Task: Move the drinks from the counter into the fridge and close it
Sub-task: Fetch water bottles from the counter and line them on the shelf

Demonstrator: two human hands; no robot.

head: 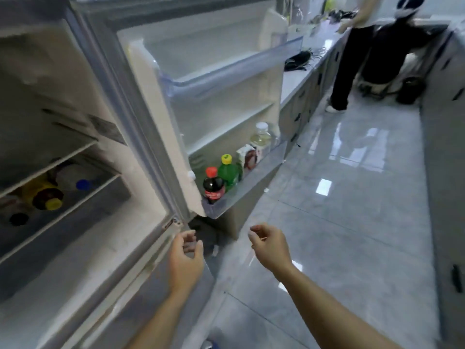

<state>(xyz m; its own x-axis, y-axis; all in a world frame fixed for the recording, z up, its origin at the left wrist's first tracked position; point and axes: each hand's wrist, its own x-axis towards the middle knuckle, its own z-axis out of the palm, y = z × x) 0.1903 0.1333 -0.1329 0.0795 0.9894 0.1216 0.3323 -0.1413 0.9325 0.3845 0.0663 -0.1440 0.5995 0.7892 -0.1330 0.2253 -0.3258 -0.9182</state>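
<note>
A kitchen, seen from beside an open fridge.

An open fridge [141, 137] stocked with drink bottles [221, 177] is seen beside a long white counter [299, 79] with grey cabinets [302, 107] beneath, and a glossy tiled floor [339, 210] is laid throughout.

1. My fridge [141, 127] stands with its door [221, 102] swung wide open.
2. In the door's bottom rack stand a red-capped cola bottle [213, 188], a green bottle [228, 173], a carton [247, 156] and a clear bottle [261, 136], all upright in one row.
3. On the fridge's lower shelf [65, 202], more bottles [46, 193] lie on their sides.
</note>
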